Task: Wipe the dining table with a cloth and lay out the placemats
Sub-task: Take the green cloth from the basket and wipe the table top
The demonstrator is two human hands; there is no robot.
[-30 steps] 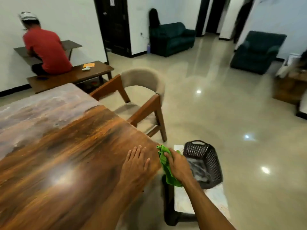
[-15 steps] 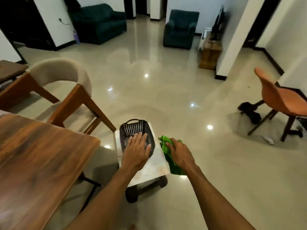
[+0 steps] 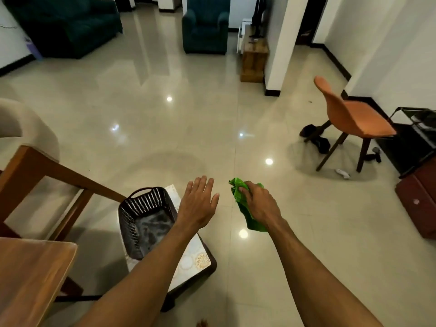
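Crumpled green cloth [image 3: 245, 204] in right hand [image 3: 258, 202]

The room is lit moderately from overhead; ceiling lamps are mirrored as bright spots on the glossy floor [image 3: 165, 128]. Soft shadows are cast beneath the orange chair [image 3: 354, 119] and the stool [image 3: 188, 260]. The cloth [image 3: 252, 223] is rendered sharply; straight lines are bowed toward the edges.
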